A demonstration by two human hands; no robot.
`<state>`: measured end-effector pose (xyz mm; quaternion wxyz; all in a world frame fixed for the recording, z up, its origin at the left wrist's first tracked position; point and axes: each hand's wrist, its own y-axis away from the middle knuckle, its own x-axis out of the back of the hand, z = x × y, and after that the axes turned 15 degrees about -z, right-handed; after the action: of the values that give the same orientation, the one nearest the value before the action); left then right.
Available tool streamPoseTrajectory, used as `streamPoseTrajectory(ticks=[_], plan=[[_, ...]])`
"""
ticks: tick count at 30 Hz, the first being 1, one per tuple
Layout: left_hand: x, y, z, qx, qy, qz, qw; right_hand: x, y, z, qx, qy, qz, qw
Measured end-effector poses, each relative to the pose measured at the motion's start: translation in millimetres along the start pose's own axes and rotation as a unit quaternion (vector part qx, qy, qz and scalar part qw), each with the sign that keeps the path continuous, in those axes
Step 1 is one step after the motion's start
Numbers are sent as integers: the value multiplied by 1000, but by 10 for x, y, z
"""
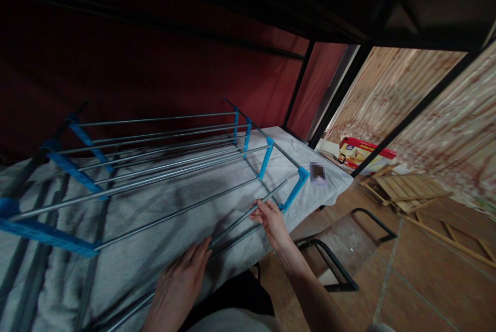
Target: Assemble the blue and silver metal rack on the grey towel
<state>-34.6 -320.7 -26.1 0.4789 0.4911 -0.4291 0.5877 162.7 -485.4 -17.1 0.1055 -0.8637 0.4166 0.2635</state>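
A shoe rack frame of grey metal rods (163,167) and blue plastic side brackets (267,156) lies on a grey-white towel (155,249) over a bed. My right hand (273,221) pinches one loose metal rod (236,222) near its far end, close to the nearest blue bracket (295,187). My left hand (178,285) lies over the same rod's lower part, fingers stretched along it. A second rod runs just below, partly under my hands.
A dark bunk frame (341,94) stands overhead and at the right. On the tiled floor lie a red and yellow box (364,152), wooden slats (406,187) and black metal tube frames (333,265). A small blurred object (318,173) rests on the towel's corner.
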Motion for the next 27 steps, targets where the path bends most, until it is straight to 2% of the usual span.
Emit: streamPoseTrajectory(ticks=[3,5,9,13,17,20,24,27], plan=[[43,-178,61,32,-10,-66,997,98,-266,117,-20,-23,13,999],[97,-330,106,42,-22,-84,995,155,-448,155,-30,-38,7,999],[175,-631,122,72,-57,-74,993,203,-749,174,-37,-53,-12,998],[154,-870,-13,71,-62,-55,994,180,-960,196,-36,-66,9,997],[93,-1032,-222,70,-44,-33,996,140,-1051,242,-50,-63,-12,997],[89,-1074,-286,69,-26,-34,997,162,-1003,291,-49,-69,-12,996],[89,-1133,-294,51,-8,-37,998,323,-1007,365,-61,-86,22,994],[37,-1185,-338,47,-5,-34,998,422,-1063,430,-77,-64,18,995]])
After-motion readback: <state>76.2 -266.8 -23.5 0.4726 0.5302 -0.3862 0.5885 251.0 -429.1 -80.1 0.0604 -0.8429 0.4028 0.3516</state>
